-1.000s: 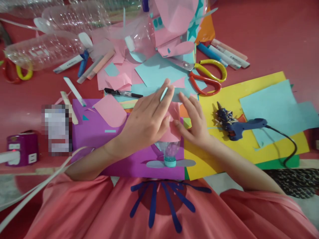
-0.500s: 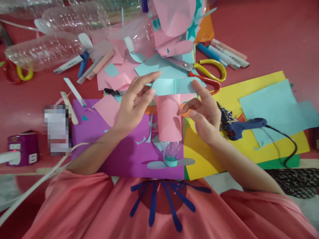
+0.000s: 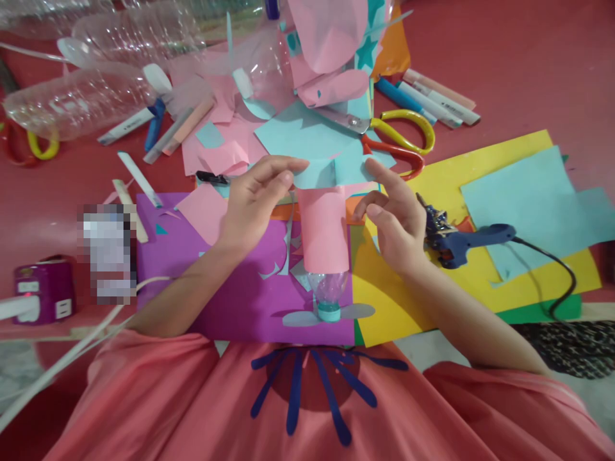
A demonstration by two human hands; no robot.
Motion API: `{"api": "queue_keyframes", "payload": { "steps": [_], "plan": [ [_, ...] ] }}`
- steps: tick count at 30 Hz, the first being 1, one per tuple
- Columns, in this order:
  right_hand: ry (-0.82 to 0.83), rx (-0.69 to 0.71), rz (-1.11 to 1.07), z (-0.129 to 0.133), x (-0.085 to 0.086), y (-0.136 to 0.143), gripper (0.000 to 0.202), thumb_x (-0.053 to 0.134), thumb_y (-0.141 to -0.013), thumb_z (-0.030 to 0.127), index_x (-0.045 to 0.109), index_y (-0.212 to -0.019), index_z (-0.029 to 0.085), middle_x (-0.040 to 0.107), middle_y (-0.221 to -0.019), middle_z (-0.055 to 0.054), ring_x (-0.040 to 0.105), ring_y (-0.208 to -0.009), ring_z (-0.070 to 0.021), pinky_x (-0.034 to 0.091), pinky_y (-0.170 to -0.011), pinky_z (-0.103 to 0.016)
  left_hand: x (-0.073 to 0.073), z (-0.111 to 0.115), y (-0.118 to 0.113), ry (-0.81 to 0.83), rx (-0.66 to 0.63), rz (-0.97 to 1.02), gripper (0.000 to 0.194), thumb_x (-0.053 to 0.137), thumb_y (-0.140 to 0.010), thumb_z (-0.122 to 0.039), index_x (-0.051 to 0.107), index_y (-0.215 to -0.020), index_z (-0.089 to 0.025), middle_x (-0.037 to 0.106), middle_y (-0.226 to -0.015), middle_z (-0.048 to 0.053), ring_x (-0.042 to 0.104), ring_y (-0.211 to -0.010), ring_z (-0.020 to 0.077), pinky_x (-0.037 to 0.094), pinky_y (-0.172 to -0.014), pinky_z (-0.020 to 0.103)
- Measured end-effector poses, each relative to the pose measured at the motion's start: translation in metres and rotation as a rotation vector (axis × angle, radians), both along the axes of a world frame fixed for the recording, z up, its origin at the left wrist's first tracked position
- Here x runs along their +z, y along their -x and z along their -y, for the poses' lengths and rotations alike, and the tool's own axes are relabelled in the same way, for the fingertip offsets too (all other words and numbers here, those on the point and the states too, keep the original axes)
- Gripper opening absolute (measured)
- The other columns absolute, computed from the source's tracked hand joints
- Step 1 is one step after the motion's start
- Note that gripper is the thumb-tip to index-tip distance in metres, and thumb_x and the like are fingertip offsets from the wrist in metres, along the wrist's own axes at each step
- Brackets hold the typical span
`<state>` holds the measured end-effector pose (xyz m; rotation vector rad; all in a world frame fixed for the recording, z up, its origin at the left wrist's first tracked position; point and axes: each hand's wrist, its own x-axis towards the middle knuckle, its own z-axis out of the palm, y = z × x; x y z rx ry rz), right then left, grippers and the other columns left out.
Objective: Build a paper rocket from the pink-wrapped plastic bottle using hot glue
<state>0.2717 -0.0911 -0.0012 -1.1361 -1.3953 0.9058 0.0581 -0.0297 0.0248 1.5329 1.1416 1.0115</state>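
Observation:
A small plastic bottle [image 3: 327,287] wrapped in a pink paper sleeve [image 3: 324,230] lies with its teal cap [image 3: 329,312] toward me. Grey-blue paper blades stick out on both sides of that cap. Across the sleeve's far end runs a light blue paper strip [image 3: 317,174], creased at its middle. My left hand [image 3: 252,205] has thumb and index finger closed at the strip's left end. At the right end, the index fingertip of my right hand [image 3: 396,221] touches the strip, while its thumb and other fingers are bent and apart from it.
Right of my right hand lies a blue glue gun [image 3: 461,243] on yellow paper [image 3: 398,307]. Scissors [image 3: 403,137], paper scraps and markers [image 3: 437,102] are beyond the bottle. Clear bottles [image 3: 81,96] lie far left, a phone [image 3: 109,253] nearer. Purple paper [image 3: 230,301] is underneath.
The light blue strip bends more sharply at its middle crease. My left fingers have dropped slightly, and my right index finger still touches the right end. The view has shifted a little.

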Motion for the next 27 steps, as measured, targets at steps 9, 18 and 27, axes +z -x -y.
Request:
{"api": "queue_keyframes", "payload": {
  "steps": [9,18,27],
  "plan": [
    [0.03,-0.072,0.086,0.002,-0.008,0.001,0.045,0.052,-0.097,0.058,0.057,-0.134,0.034,0.068,-0.11,-0.006,0.064,-0.069,-0.0161,0.059,-0.063,-0.036,-0.013,-0.008,0.003,0.014,-0.09,0.165,0.038,0.062,-0.091,-0.064,0.077,-0.1,-0.031,0.076,-0.106,-0.003,0.068,-0.094,0.0144,0.057,-0.076,0.029],
    [0.024,-0.056,0.057,0.002,-0.011,0.002,0.038,0.053,-0.098,0.05,0.058,-0.132,0.033,0.067,-0.106,-0.005,0.064,-0.067,-0.0148,0.059,-0.064,-0.036,-0.008,-0.003,0.0,0.056,0.013,0.032,0.035,0.056,-0.095,-0.053,0.077,-0.098,-0.024,0.075,-0.102,0.003,0.07,-0.093,0.0173,0.06,-0.076,0.029],
    [0.077,-0.048,0.082,0.004,-0.015,0.004,0.034,0.05,-0.099,0.038,0.057,-0.131,0.032,0.066,-0.095,-0.002,0.064,-0.069,-0.0151,0.059,-0.069,-0.036,-0.012,-0.004,0.001,0.094,0.024,0.039,0.031,0.059,-0.094,-0.05,0.076,-0.094,-0.023,0.074,-0.101,0.003,0.07,-0.092,0.0161,0.059,-0.076,0.026]
  ]
}}
